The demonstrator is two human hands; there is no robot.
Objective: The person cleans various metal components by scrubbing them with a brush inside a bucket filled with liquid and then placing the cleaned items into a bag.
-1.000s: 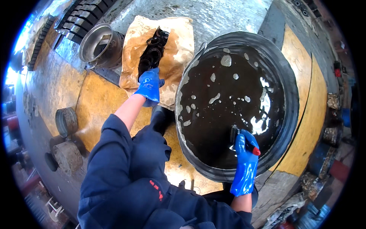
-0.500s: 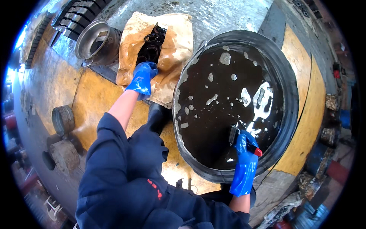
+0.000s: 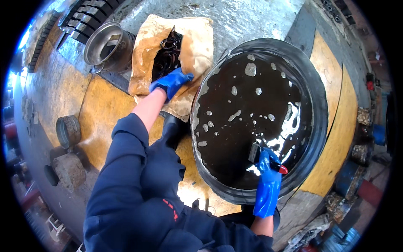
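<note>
My left hand (image 3: 174, 82), in a blue rubber glove, is closed at the edge of the torn opening of a tan, oil-stained paper bag (image 3: 197, 40). Its fingers seem to pinch the paper; the fingertips are partly hidden. Dark, glossy rings (image 3: 166, 56) lie bunched inside the opening. In my right hand (image 3: 267, 161), also gloved in blue, is a brush-like tool (image 3: 254, 152) with a dark rectangular head and a red-tipped handle. The tool's head is at the surface of dark liquid (image 3: 235, 138) in a large black tub (image 3: 317, 122). Pale patches float on the liquid.
A metal pot (image 3: 110, 52) stands left of the bag, beside black ribbed blocks (image 3: 90, 19). Two round cans (image 3: 69, 131) are at the left on the yellowish, stained floor boards (image 3: 103, 113). Machine parts (image 3: 352, 180) line the right side.
My left hand has moved right along the bag's opening, uncovering more of the dark rings. My right hand and its tool stay nearly in place, while reflections on the liquid shift.
</note>
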